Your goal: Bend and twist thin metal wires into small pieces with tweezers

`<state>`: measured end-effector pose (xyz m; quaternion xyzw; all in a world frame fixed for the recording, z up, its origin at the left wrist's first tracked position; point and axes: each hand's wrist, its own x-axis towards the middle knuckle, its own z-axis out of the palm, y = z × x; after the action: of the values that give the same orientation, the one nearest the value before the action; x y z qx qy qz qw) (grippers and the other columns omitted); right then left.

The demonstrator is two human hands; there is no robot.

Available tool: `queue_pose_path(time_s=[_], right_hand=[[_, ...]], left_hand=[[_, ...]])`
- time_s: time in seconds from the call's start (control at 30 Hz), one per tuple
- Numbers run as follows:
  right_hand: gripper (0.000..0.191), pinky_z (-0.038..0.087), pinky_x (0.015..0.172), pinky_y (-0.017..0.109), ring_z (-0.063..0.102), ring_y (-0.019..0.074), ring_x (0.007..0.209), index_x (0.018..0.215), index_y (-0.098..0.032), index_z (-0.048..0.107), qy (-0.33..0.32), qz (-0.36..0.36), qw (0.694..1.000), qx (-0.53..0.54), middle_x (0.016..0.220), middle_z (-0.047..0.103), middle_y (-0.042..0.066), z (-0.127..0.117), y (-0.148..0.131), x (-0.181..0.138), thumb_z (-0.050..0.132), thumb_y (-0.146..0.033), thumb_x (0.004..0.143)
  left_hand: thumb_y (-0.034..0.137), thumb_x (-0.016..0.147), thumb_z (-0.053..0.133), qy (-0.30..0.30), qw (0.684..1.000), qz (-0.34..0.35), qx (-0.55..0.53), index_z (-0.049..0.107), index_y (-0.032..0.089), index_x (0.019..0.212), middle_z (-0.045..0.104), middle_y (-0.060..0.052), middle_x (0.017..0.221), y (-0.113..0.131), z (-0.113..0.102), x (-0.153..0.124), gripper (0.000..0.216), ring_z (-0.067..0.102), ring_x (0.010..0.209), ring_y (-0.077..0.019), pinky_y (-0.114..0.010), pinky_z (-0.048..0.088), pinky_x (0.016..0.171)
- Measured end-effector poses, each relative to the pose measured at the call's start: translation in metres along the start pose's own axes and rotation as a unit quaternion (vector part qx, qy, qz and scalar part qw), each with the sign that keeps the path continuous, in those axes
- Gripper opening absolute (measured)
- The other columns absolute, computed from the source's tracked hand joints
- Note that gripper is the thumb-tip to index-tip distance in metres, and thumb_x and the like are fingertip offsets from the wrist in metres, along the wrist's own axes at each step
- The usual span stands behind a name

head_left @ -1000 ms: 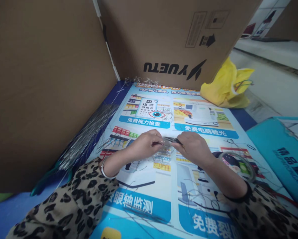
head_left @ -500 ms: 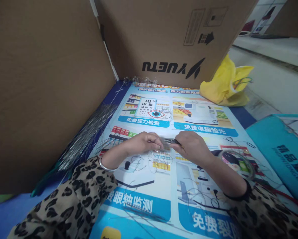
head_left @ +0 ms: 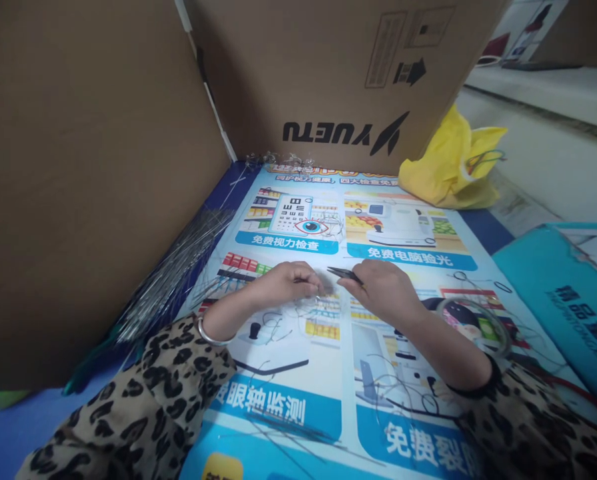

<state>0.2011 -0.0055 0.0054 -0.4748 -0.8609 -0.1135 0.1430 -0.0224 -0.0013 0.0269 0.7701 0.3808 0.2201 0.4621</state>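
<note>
The right hand [head_left: 386, 290] has its fingers wrapped firmly round dark pliers [head_left: 346, 274], whose tips point toward the left hand [head_left: 294, 283] but stand just apart from it. The fingers of the left hand are pinched together, thumb against forefinger, on what seems to be a thin wire piece [head_left: 317, 298]; blur and the pale background hide its exact shape. Both hands are above a printed poster [head_left: 323, 367] on the worktop [head_left: 482, 230].

A bundle of straight wires [head_left: 173, 273] lies to the left, and loose wires [head_left: 288, 430] are scattered on the poster's near part.

As for trouble, the wire piece could slip or twist if the pinch loosens, being so fine. With the 2 hands this near, a misjudged push could drive the plier tips into the left fingertips. A trailing sleeve [head_left: 193, 373] could also snag the bundle or sweep loose wires out of place.
</note>
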Motion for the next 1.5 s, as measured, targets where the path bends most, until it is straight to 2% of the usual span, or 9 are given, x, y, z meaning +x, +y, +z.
queue_pose_path(time_s=[0.13, 0.37, 0.57, 0.7, 0.87, 1.07, 1.13, 1.23, 1.5], right_hand=[[0.051, 0.025, 0.057, 0.027, 0.05, 0.015, 0.061, 0.069, -0.016, 0.058, -0.027, 0.027, 0.999, -0.007, 0.064, 0.058, 0.004, 0.001, -0.001, 0.001, 0.029, -0.055, 0.085], [0.052, 0.026, 0.055, 0.026, 0.053, 0.016, 0.063, 0.069, -0.016, 0.058, -0.037, 0.054, 0.998, 0.003, 0.066, 0.058, 0.005, 0.003, -0.002, 0.002, 0.028, -0.057, 0.085], [0.052, 0.029, 0.056, 0.027, 0.053, 0.0174, 0.065, 0.068, -0.017, 0.057, -0.051, 0.062, 0.996, 0.031, 0.067, 0.059, 0.006, 0.004, 0.0, 0.002, 0.028, -0.057, 0.084], [0.047, 0.033, 0.058, 0.027, 0.054, 0.0173, 0.067, 0.074, -0.017, 0.058, -0.058, 0.065, 0.988, 0.131, 0.072, 0.06, 0.006, 0.002, -0.002, 0.003, 0.036, -0.057, 0.082], [0.032, 0.038, 0.062, 0.025, 0.056, 0.0156, 0.073, 0.089, -0.02, 0.059, -0.077, 0.09, 0.94, 0.319, 0.081, 0.062, 0.003, -0.003, -0.014, 0.004, 0.049, -0.048, 0.078], [0.021, 0.034, 0.054, 0.024, 0.048, 0.0119, 0.058, 0.067, -0.02, 0.053, -0.083, 0.121, 0.932, 0.332, 0.063, 0.053, -0.001, -0.004, -0.023, 0.004, 0.052, -0.038, 0.076], [0.022, 0.032, 0.053, 0.023, 0.046, 0.011, 0.056, 0.065, -0.02, 0.05, -0.079, 0.127, 0.93, 0.337, 0.06, 0.05, -0.002, -0.005, -0.023, 0.005, 0.051, -0.038, 0.077], [0.023, 0.032, 0.052, 0.023, 0.043, 0.0105, 0.054, 0.063, -0.02, 0.047, -0.076, 0.137, 0.925, 0.345, 0.058, 0.047, -0.003, -0.007, -0.023, 0.005, 0.05, -0.037, 0.077], [0.025, 0.031, 0.051, 0.022, 0.042, 0.0101, 0.055, 0.062, -0.019, 0.045, -0.094, 0.119, 0.91, 0.387, 0.058, 0.044, -0.003, -0.01, -0.027, 0.003, 0.047, -0.038, 0.079]], left_hand=[[0.023, 0.077, 0.052, 0.066, 0.995, -0.01, 0.078, 0.062, 0.016, 0.074, 0.057, -0.001, 0.077, -0.005, 0.001, 0.001, 0.013, 0.052, 0.075, -0.0116, -0.024, 0.041, 0.07], [0.031, 0.077, 0.053, 0.029, 0.998, -0.012, 0.058, 0.062, 0.017, 0.086, 0.059, -0.002, 0.084, -0.003, -0.001, 0.0, 0.019, 0.053, 0.079, -0.0126, -0.024, 0.042, 0.071], [0.034, 0.08, 0.048, 0.032, 0.998, -0.055, -0.011, 0.062, 0.015, 0.09, 0.058, -0.002, 0.074, 0.002, 0.0, -0.002, 0.026, 0.053, 0.066, -0.0105, -0.023, 0.041, 0.061], [0.031, 0.08, 0.047, 0.056, 0.997, -0.056, -0.003, 0.063, 0.014, 0.084, 0.058, -0.002, 0.072, 0.001, 0.001, -0.002, 0.024, 0.051, 0.063, -0.0096, -0.022, 0.04, 0.06], [0.028, 0.081, 0.045, 0.045, 0.999, -0.017, 0.011, 0.063, 0.014, 0.078, 0.057, -0.002, 0.073, 0.001, 0.0, -0.001, 0.022, 0.052, 0.066, -0.0093, -0.021, 0.041, 0.063], [0.026, 0.078, 0.049, 0.038, 0.999, -0.013, 0.024, 0.063, 0.015, 0.079, 0.058, -0.002, 0.077, 0.005, 0.003, -0.002, 0.018, 0.053, 0.071, -0.0106, -0.023, 0.043, 0.066], [0.026, 0.072, 0.058, 0.051, 0.998, -0.025, 0.041, 0.062, 0.016, 0.087, 0.059, -0.002, 0.082, 0.006, 0.005, -0.003, 0.019, 0.054, 0.07, -0.0111, -0.024, 0.044, 0.066], [0.023, 0.063, 0.064, 0.065, 0.993, -0.046, 0.088, 0.055, 0.018, 0.104, 0.057, -0.004, 0.095, 0.006, 0.008, -0.004, 0.041, 0.053, 0.065, -0.0099, -0.025, 0.045, 0.062], [-0.001, 0.066, 0.041, 0.136, 0.939, -0.047, 0.312, 0.04, 0.021, 0.122, 0.045, -0.008, 0.113, 0.013, 0.016, -0.011, 0.06, 0.054, 0.089, -0.0169, -0.029, 0.047, 0.073]])
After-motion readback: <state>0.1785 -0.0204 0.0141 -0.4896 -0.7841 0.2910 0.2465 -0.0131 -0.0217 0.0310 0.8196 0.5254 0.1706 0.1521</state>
